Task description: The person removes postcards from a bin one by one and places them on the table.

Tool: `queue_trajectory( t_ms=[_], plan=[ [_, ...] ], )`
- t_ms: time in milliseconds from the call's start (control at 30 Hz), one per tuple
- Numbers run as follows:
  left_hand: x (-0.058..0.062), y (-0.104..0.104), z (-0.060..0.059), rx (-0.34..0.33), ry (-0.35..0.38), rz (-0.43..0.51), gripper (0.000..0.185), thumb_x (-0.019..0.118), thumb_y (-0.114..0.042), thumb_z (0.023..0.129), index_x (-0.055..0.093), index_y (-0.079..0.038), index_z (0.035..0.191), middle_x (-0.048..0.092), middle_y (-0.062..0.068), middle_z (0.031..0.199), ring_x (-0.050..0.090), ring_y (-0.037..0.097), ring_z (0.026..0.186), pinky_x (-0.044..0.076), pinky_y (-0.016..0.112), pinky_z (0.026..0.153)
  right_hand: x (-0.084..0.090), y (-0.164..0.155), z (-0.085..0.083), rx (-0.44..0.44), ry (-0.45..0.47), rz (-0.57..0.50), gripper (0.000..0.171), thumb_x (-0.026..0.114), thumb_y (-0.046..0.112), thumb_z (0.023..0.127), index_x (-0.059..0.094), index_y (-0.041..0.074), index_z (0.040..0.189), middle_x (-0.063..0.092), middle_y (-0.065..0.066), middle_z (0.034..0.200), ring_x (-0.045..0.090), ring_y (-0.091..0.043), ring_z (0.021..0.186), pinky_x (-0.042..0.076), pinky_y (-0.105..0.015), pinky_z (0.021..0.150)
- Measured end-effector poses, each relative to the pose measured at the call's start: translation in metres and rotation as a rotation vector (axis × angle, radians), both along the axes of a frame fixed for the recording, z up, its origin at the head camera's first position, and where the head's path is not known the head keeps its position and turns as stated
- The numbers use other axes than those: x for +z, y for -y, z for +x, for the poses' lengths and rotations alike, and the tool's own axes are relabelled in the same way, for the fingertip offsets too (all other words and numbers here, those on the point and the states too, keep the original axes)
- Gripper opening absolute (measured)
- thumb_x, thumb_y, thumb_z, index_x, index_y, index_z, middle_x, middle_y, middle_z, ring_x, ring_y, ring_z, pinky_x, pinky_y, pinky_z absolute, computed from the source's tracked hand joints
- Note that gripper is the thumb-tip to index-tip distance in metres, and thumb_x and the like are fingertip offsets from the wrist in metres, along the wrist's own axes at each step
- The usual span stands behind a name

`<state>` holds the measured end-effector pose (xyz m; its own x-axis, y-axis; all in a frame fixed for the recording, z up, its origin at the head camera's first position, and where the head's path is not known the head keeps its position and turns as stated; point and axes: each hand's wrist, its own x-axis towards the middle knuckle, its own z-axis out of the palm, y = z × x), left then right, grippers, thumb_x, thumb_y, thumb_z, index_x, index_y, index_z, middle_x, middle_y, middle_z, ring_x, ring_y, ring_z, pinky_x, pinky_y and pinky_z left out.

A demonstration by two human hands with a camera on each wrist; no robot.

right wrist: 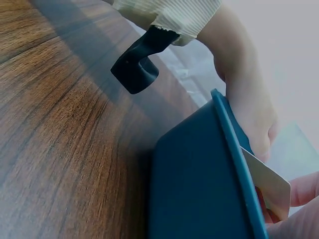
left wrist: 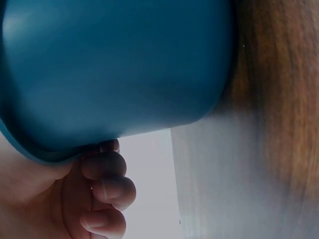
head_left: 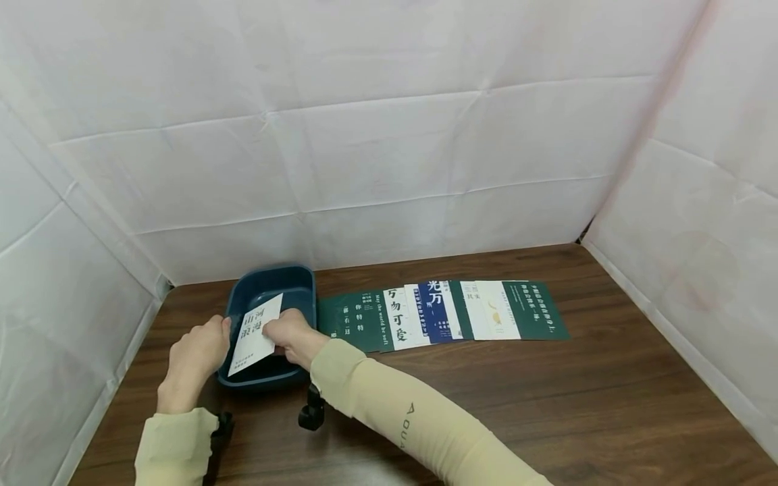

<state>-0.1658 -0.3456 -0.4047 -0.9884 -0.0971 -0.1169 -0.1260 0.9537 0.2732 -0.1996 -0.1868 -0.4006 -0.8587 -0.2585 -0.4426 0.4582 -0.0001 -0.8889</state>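
Observation:
A dark blue plastic bin (head_left: 272, 286) stands at the left on the wooden table. My left hand (head_left: 197, 354) grips its left rim; in the left wrist view curled fingers (left wrist: 107, 191) press against the outside wall (left wrist: 119, 64). My right hand (head_left: 296, 337) reaches over the right side of the bin and pinches a white card (head_left: 255, 335) with black Chinese characters by its right edge. The card lies slanted over the bin's opening. From the right wrist view, the card (right wrist: 273, 186) shows partly below the rim, between both hands.
Right of the bin lies an overlapping row of cards: a dark green card (head_left: 345, 318), a white card (head_left: 404, 327), a blue card (head_left: 436, 317) and another green card (head_left: 537, 312) at the far end. White sheeting (head_left: 389, 148) walls the table's back and sides.

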Motion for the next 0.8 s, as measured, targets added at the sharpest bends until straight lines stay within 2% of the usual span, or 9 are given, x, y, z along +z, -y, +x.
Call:
queue_trajectory(
  t_ms=[333,567,800],
  plan=[
    [0.004,-0.002,0.001,0.012,-0.002,0.006,0.046,0.026,-0.026,0.107,0.050,0.012,0.116,0.059,0.035,0.094,0.059,0.047,0.077,0.045,0.058,0.064,0.013,-0.007,-0.005,0.005,-0.040,-0.028,0.018,0.055,-0.005,0.094,0.060,-0.005,0.111,0.067,-0.014,0.092,0.070,-0.030,0.089,0.056,-0.043,0.076],
    [0.004,-0.002,0.001,0.001,-0.046,-0.014,0.041,0.028,-0.023,0.107,0.053,0.010,0.105,0.059,0.034,0.088,0.060,0.049,0.075,0.045,0.057,0.059,0.024,-0.021,-0.013,-0.007,-0.033,-0.125,0.023,0.055,-0.005,0.095,0.060,-0.006,0.117,0.066,-0.013,0.098,0.068,-0.029,0.095,0.054,-0.045,0.082],
    [0.004,-0.003,0.002,0.010,-0.056,-0.008,0.041,0.029,-0.023,0.107,0.053,0.009,0.105,0.060,0.036,0.093,0.060,0.052,0.079,0.046,0.059,0.061,0.032,-0.043,-0.017,0.014,-0.058,-0.184,0.028,0.053,-0.003,0.096,0.058,-0.007,0.123,0.066,-0.013,0.105,0.067,-0.028,0.099,0.053,-0.046,0.085]
  ],
)
